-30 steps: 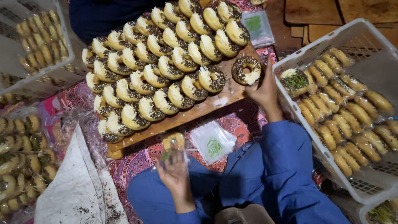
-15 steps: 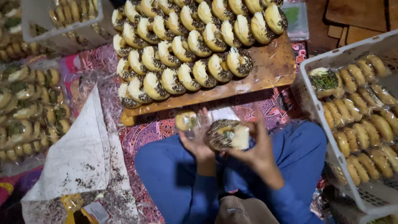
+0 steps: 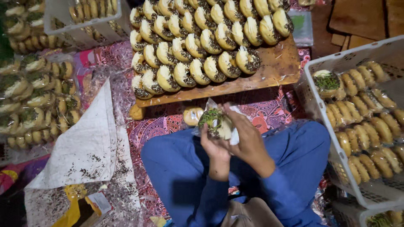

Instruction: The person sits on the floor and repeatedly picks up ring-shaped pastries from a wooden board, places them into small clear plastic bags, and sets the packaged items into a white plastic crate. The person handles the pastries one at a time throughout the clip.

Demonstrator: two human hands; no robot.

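- The left hand (image 3: 215,145) is cupping a doughnut (image 3: 214,122) from below, fingers curled up round its sides, just above the lap.
- The right hand (image 3: 248,141) is closing over the same doughnut from the right, its fingers pinching a clear bag (image 3: 212,105) that is wrapping round it; both hands are together and clamped on doughnut and bag.
- The doughnut is showing green sprinkles and a pale cream filling. It is looking soft and light, easy to squash, and the topping is likely shedding or smearing if pressed.
- Gripping it by the plain bready sides and underside seems safest, keeping fingers off the sprinkled face; the film is looking thin and slippery, so the bag's edge is the part to pinch.
- Another doughnut (image 3: 192,115) is lying on the patterned mat (image 3: 269,111), just left of the hands.
- A wooden board (image 3: 277,69) beyond the hands is carrying rows of doughnuts with dark sprinkles (image 3: 198,46), standing on edge and touching.
- A white crate (image 3: 320,109) to the right is holding filled rows of bagged doughnuts, one green-topped at its far corner.
- To the left, a white sheet (image 3: 84,147) scattered with dark crumbs is lying on the floor, with more bagged doughnuts beyond it.
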